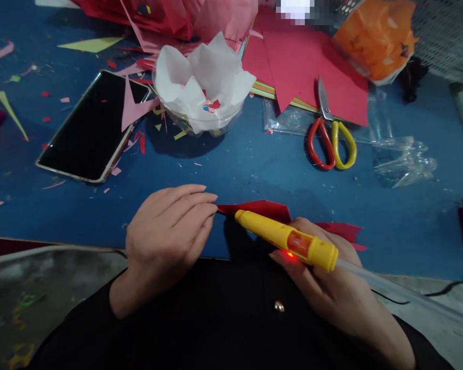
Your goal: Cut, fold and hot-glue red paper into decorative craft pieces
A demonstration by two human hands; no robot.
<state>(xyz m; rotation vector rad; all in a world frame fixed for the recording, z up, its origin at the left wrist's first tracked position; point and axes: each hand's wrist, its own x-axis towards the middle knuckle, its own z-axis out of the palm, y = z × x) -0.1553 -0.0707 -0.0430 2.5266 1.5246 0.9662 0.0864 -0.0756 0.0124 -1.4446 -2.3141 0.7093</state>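
Observation:
My right hand [334, 280] is wrapped round a yellow glue gun [285, 239] with a lit orange window and a clear glue stick trailing from its back. The gun's nozzle points left at a folded piece of red paper [264, 209] near the blue table's front edge. My left hand [170, 234] lies just left of the nozzle, fingers pressed together with their tips pinching the paper's left point.
A black phone [90, 126] lies at the left with pink scraps on it. A clear bowl lined with white paper [202, 85] stands behind. Red-and-yellow scissors [330, 139], red paper sheets [304, 67], clear plastic wrap [403, 162] and an orange bag [374, 38] sit at the right.

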